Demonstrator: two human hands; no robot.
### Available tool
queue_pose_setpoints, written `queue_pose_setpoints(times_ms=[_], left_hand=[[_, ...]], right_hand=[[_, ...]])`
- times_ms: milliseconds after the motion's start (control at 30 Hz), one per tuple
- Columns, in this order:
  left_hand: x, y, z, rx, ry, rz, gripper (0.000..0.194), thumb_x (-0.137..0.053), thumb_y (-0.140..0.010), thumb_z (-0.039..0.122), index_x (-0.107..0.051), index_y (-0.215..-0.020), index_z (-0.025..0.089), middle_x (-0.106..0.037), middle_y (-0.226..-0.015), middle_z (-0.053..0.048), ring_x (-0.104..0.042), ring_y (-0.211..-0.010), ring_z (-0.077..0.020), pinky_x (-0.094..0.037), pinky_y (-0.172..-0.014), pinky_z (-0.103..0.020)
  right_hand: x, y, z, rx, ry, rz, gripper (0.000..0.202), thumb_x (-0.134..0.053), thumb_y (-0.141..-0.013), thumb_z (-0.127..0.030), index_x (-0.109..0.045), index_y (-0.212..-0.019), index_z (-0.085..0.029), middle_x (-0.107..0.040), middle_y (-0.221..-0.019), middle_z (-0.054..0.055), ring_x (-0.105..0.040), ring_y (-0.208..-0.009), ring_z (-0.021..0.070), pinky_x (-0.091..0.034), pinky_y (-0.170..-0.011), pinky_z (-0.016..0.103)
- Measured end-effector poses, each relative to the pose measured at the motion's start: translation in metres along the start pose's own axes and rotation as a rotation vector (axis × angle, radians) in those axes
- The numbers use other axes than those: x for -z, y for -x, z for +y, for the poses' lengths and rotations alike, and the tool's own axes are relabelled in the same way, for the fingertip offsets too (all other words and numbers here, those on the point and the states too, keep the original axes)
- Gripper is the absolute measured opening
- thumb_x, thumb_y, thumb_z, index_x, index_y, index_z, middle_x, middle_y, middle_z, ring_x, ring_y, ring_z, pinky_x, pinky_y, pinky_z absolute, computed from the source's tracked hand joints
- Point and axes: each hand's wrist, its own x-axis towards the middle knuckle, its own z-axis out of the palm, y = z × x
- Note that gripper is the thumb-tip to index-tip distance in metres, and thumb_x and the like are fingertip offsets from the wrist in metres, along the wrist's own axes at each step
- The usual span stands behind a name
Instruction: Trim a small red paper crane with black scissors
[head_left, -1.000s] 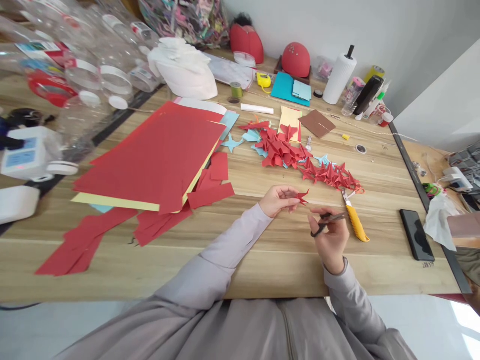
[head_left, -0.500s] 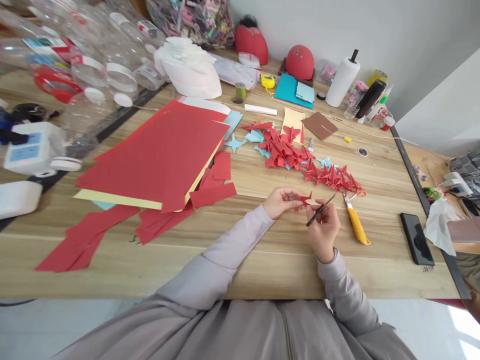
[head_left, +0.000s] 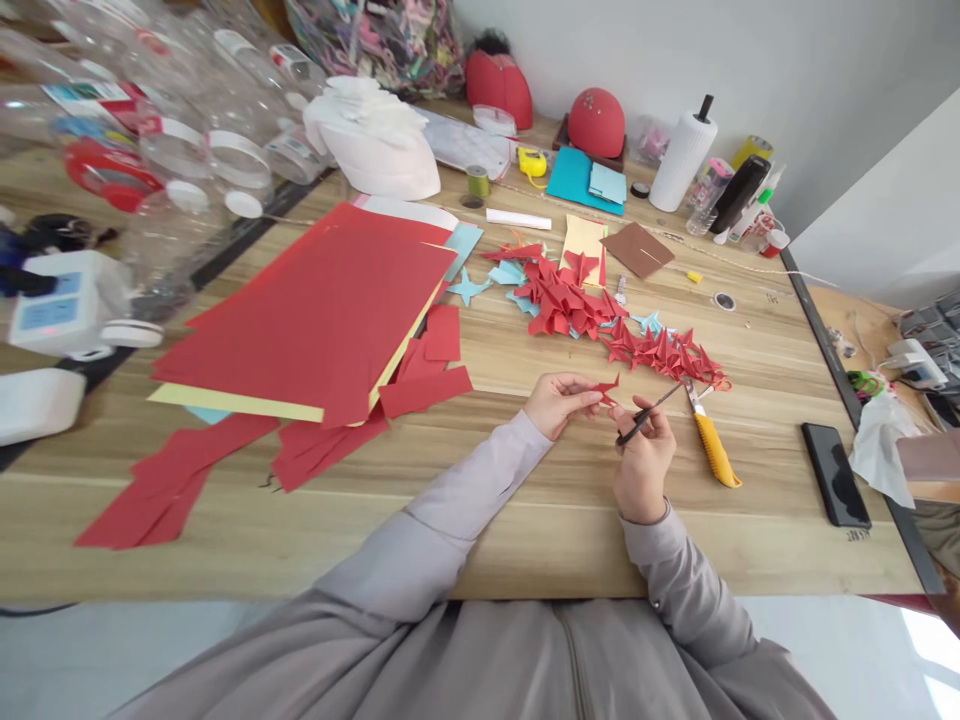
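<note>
My left hand [head_left: 559, 402] pinches a small folded red paper piece [head_left: 606, 390] with a pointed tip, over the near middle of the table. Close by on the right, my right hand [head_left: 646, 460] is closed round dark-handled scissors [head_left: 636, 427], their blades pointing up and to the right. The right fingertips are near the paper's lower edge; I cannot tell if they touch it. Beyond both hands lies a heap of folded red paper stars [head_left: 562, 300], with light blue stars [head_left: 469, 287] among and beside it. A yellow-handled cutting tool [head_left: 716, 450] rests to the right.
Large red sheets [head_left: 322, 310] and red strips [head_left: 172, 480] cover the left of the table. A phone [head_left: 835, 475] lies at the right edge. Plastic bottles [head_left: 240, 155] crowd the far left. A white cylinder [head_left: 682, 160] stands at the back.
My right hand has shifted slightly left, and the scissors have turned a little, their tips reaching farther right. The red paper in my left hand has tilted slightly.
</note>
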Motion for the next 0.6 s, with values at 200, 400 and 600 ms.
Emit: queue_pose_setpoints(times_ms=[200, 400, 600], left_hand=[[0.008, -0.002, 0.011, 0.014, 0.099, 0.025, 0.034, -0.088, -0.043, 0.022, -0.067, -0.069, 0.01, -0.069, -0.058, -0.003, -0.063, -0.049, -0.0121, -0.052, -0.048, -0.02], [0.011, -0.003, 0.012, 0.09, 0.164, -0.029, 0.029, -0.086, -0.05, 0.016, -0.07, -0.073, 0.009, -0.07, -0.06, -0.005, -0.063, -0.048, -0.0111, -0.054, -0.048, -0.019], [0.011, -0.004, 0.011, 0.129, 0.185, -0.082, 0.029, -0.086, -0.05, 0.018, -0.072, -0.074, 0.008, -0.07, -0.062, -0.007, -0.064, -0.048, -0.0123, -0.053, -0.047, -0.018]], right_hand=[[0.014, 0.002, -0.005, 0.061, 0.069, -0.157, 0.042, -0.074, -0.064, -0.038, -0.056, -0.097, -0.019, -0.059, -0.064, -0.004, -0.047, -0.049, 0.008, -0.032, -0.045, 0.02], [0.037, 0.015, -0.02, -0.093, 0.198, -0.705, 0.032, -0.062, -0.077, -0.047, -0.059, -0.087, -0.016, -0.051, -0.045, -0.006, -0.04, -0.039, 0.0076, -0.027, -0.043, 0.022], [0.043, 0.014, -0.028, -0.25, 0.214, -0.97, 0.039, -0.055, -0.082, -0.053, -0.061, -0.089, -0.015, -0.054, -0.044, -0.003, -0.036, -0.039, 0.0071, -0.022, -0.043, 0.022]])
